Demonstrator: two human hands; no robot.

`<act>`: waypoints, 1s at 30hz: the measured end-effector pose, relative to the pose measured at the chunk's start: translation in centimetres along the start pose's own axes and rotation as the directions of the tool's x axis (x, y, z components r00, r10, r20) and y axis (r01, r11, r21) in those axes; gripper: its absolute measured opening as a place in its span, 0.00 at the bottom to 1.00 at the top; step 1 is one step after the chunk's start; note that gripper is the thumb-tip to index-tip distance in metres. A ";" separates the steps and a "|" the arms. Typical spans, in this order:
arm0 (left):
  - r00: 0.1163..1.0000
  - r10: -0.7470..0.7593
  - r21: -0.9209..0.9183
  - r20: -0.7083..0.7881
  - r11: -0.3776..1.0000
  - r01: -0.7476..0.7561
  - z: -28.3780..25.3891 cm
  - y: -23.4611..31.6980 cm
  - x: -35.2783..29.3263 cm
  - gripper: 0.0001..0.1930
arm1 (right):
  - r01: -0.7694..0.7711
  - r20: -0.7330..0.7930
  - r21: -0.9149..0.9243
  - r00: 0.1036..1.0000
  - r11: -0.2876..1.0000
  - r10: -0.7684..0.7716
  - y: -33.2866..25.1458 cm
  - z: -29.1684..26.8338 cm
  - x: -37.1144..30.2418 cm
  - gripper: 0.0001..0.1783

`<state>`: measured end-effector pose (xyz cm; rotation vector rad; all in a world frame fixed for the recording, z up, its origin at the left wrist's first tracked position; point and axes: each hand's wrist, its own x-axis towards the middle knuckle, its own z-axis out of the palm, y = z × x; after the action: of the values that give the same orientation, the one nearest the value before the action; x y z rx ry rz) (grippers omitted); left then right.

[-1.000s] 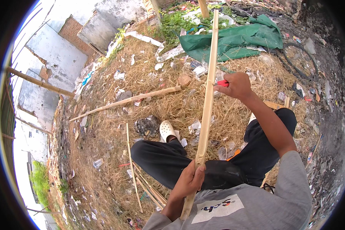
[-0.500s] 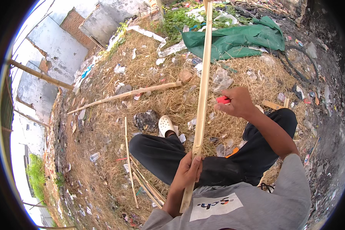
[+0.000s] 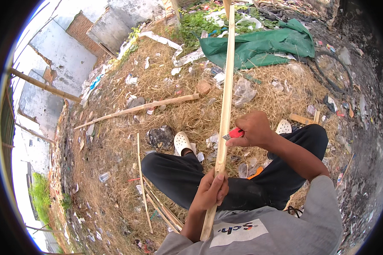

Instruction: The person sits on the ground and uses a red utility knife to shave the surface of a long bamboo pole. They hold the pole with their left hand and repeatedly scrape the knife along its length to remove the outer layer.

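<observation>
A long pale split bamboo strip runs from my lap up toward the top of the view, its hollow inner side showing. My left hand is wrapped round it near its lower end. A red utility knife is gripped in my right hand; its short grey blade lies against or very near the right edge of the strip, above my left hand. I sit with my knees spread, the strip between them.
A bamboo pole lies on dry grass ahead, left of the strip. Thin split strips lie by my left thigh. A dark stone sits near my left shoe. A green tarp, litter and a black hose lie farther off.
My right hand has moved down and left, bringing the knife blade to the strip's edge. My left hand keeps its hold, and the strip has barely shifted.
</observation>
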<state>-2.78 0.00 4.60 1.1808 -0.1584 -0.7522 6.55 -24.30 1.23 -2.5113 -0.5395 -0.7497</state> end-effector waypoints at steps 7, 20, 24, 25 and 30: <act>0.995 -0.077 0.125 0.065 0.990 0.068 0.2 -0.2 -1.7 0.13 | -0.298 -0.107 -0.149 0.953 0.943 0.284 5.7 -1.1 1.4 0.35; 0.975 -0.218 0.306 0.051 0.932 0.193 -1.9 0.2 -6.0 0.11 | -0.732 -0.258 0.100 0.635 0.673 0.729 12.3 -4.1 2.4 0.37; 0.996 -0.078 0.389 -0.033 0.917 0.085 -1.7 -0.5 -4.8 0.12 | -0.564 -0.060 0.290 0.796 0.773 0.603 7.8 -3.0 1.3 0.33; 0.999 -0.025 0.431 -0.039 0.902 0.039 -1.9 -0.9 -4.0 0.12 | -0.522 0.023 0.389 0.829 0.759 0.559 6.4 -3.0 1.2 0.30; 0.989 0.131 0.479 -0.065 0.874 -0.084 -1.5 -2.4 0.2 0.11 | -0.466 0.234 0.646 0.875 0.605 0.423 1.8 -0.5 1.1 0.26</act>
<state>-2.98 0.58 1.81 1.6606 -0.3418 -0.5691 8.08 -25.78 1.66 -1.8254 -0.1298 -0.2042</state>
